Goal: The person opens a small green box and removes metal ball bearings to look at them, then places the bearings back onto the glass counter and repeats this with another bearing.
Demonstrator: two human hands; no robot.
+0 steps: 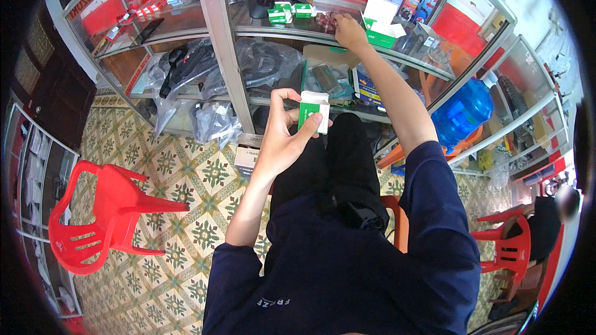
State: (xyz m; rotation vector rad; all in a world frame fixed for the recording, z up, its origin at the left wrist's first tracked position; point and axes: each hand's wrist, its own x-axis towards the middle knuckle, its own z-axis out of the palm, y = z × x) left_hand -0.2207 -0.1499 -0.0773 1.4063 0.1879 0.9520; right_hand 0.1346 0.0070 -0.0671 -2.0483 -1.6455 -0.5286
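My left hand [286,132] grips a small green and white carton [312,112] upright above my knees, thumb across its front. The carton's top is open, and I cannot see what it holds. My right hand [350,31] reaches onto the upper glass shelf, its fingers closed on the edge of a bunched reddish patterned cloth [326,22]. Left of the cloth lie several small green and white cartons [281,14]. Just right of that hand stands a larger green and white box [382,38] with its white lid raised; its inside is mostly hidden.
The metal-framed glass cabinet [219,56] holds spray cans [412,0] and plastic-wrapped black parts [260,63]. A blue water bottle [463,109] stands right. A red plastic chair [109,214] is on the tiled floor [205,232] at left. A person [542,228] sits far right.
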